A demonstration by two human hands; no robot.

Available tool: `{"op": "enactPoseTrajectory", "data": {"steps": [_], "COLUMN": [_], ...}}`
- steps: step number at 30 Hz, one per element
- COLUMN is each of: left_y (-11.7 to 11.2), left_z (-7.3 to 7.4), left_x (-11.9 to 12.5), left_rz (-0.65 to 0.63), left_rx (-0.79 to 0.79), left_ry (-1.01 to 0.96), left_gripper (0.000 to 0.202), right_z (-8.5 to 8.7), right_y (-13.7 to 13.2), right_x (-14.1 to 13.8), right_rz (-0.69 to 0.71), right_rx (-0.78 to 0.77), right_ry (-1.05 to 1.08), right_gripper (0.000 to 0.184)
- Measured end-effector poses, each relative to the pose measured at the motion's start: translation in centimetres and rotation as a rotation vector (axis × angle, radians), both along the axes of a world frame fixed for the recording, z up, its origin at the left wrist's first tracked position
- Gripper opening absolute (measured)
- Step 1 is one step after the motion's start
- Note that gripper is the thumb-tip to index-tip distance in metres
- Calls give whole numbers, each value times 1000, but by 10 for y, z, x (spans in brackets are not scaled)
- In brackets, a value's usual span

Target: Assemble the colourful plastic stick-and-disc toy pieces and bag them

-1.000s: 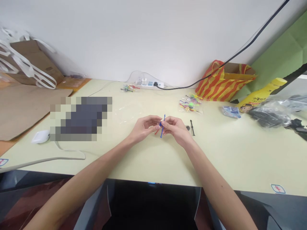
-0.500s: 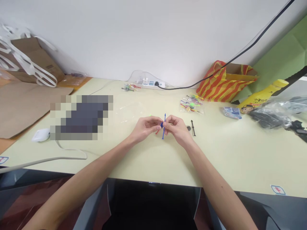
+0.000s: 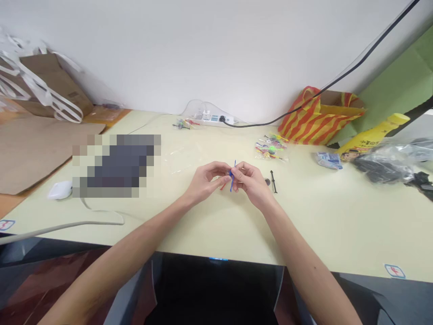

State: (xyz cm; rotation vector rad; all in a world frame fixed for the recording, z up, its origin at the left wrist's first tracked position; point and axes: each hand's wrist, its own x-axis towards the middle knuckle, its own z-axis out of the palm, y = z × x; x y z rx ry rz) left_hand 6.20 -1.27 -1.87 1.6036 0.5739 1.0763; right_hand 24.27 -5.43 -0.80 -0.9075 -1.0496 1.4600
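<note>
A thin blue plastic stick (image 3: 232, 184) with a small knob at its middle is held between my hands above the table. My right hand (image 3: 248, 177) pinches it near the middle with thumb and fingers. From the left, my left hand (image 3: 211, 178) closes its thumb and fingertips on the knob side; what exactly lies between them is partly hidden. Below the left fingertips a red piece (image 3: 222, 186) shows, mostly covered. Just right of my right hand lie a black stick (image 3: 274, 181) with pointed ends and a small dark round piece (image 3: 267, 182).
Bagged colourful plastic parts (image 3: 270, 148) lie behind my right hand; another small bag (image 3: 184, 123) lies near the power strip (image 3: 214, 118). A striped bag (image 3: 314, 119) and yellow bottle (image 3: 375, 135) stand at right. At left are a blurred-out dark object (image 3: 117, 167) and a white case (image 3: 60, 190).
The blue stick has turned a little, so it looks shorter and more slanted. Both hands stay close together at it, and the view has shifted slightly.
</note>
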Motion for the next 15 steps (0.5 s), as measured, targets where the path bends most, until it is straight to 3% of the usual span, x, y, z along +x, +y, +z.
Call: {"op": "enactPoseTrajectory", "data": {"steps": [11,15], "left_y": [5,7], "left_z": [-7,-9], "left_x": [-1,-2], "left_rz": [139,172], "left_rx": [336,386], "left_ry": [238,284], "left_gripper": [34,35], "right_z": [2,-2], "right_y": [3,9], "right_x": [9,20], "right_rz": [-77,-347], "right_rx": [-27,51], "right_ry": [-108,-278], "right_gripper": [35,27]}}
